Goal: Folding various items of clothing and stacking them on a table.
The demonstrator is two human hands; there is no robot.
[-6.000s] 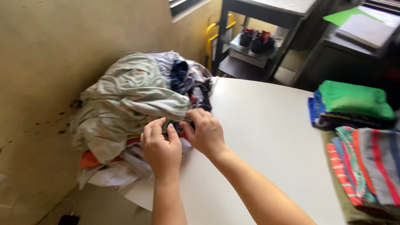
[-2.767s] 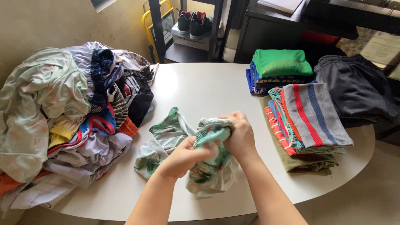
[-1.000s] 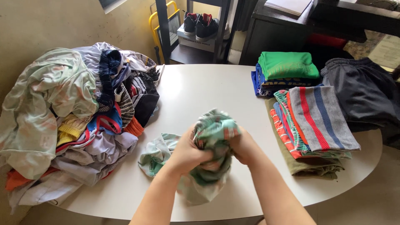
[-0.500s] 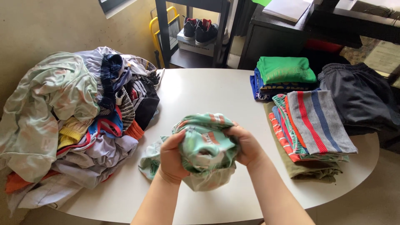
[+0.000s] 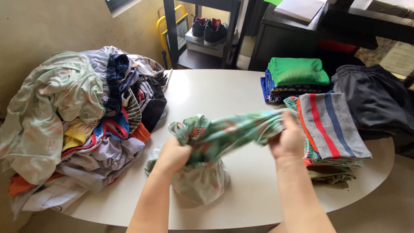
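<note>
A pale green patterned garment with orange marks is stretched sideways above the white oval table. My left hand grips its left end and my right hand grips its right end. Part of the cloth hangs down in a bunch onto the table below my left hand. A big heap of unfolded clothes lies at the table's left side.
Folded stacks sit at the right: a green and blue pile, a striped grey, red and blue pile on olive cloth, and dark shorts. Behind the table stand a dark shelf with black shoes and a yellow frame.
My hands have moved apart, pulling the bunched green garment out into a long band; the right hand has gone to the right, over the striped pile's edge.
</note>
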